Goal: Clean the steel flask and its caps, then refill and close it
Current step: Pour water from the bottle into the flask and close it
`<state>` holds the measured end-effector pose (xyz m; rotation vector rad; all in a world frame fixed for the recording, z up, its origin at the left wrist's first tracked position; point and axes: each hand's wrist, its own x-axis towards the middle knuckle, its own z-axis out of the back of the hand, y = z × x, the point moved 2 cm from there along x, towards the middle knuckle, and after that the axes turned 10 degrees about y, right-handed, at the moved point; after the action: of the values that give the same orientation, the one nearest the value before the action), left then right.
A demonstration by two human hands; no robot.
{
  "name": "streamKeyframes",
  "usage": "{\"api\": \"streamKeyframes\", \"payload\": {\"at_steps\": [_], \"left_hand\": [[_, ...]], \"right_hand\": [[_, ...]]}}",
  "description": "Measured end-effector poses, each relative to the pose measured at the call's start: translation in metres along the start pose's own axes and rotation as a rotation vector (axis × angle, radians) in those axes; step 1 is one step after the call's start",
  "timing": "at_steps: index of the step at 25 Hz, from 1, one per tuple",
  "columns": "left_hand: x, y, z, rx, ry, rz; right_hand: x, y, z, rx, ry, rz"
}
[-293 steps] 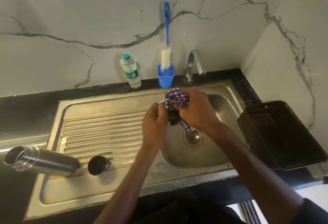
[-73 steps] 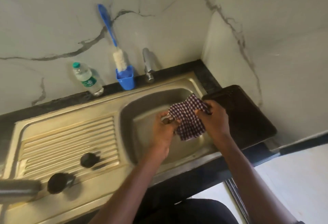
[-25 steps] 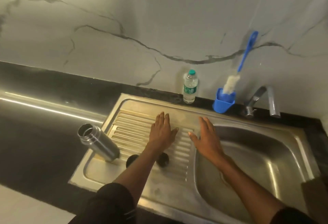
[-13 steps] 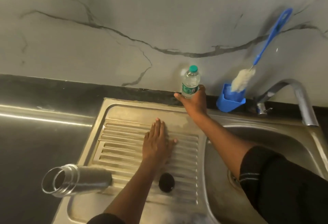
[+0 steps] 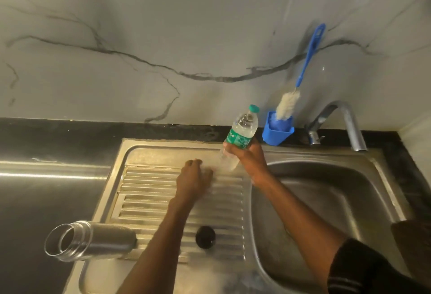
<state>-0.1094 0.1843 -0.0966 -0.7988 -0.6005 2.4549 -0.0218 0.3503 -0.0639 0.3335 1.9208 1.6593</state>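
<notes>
Risk: the steel flask (image 5: 93,240) lies on its side, mouth over the counter edge of the drainboard (image 5: 149,191); it must be stood up before pouring, or water spills (it could also roll).
Risk two: the water bottle (image 5: 241,134) is capped; opening it needs a second hand.
Right hand (image 5: 247,157): fingers wrapped around the bottle's lower half, holding it tilted above the sink rim.
Left hand (image 5: 194,182): loosely curled, holding nothing, over the ribs; contact unclear.
Cap (image 5: 205,236): on the drainboard, just beside the left forearm.
</notes>
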Motion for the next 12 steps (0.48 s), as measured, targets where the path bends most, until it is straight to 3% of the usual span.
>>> {"api": "streamKeyframes", "payload": {"at_steps": [3, 5, 8, 12], "left_hand": [[-0.040, -0.040, 0.021, -0.487, -0.102, -0.120], [-0.078, -0.074, 0.026, -0.811, 0.021, -0.186], [-0.115, -0.110, 0.024, -1.115, 0.266, -0.303], [-0.142, -0.134, 0.009, -1.290, 0.523, -0.481]], "right_hand": [[-0.064, -0.002, 0.017, 0.257, 0.150, -0.110], [-0.104, -0.006, 0.026, 0.436, 0.299, -0.201], [-0.153, -0.005, 0.035, 0.714, 0.528, -0.307], [-0.192, -0.001, 0.055, 0.650, 0.875, -0.309]]}}
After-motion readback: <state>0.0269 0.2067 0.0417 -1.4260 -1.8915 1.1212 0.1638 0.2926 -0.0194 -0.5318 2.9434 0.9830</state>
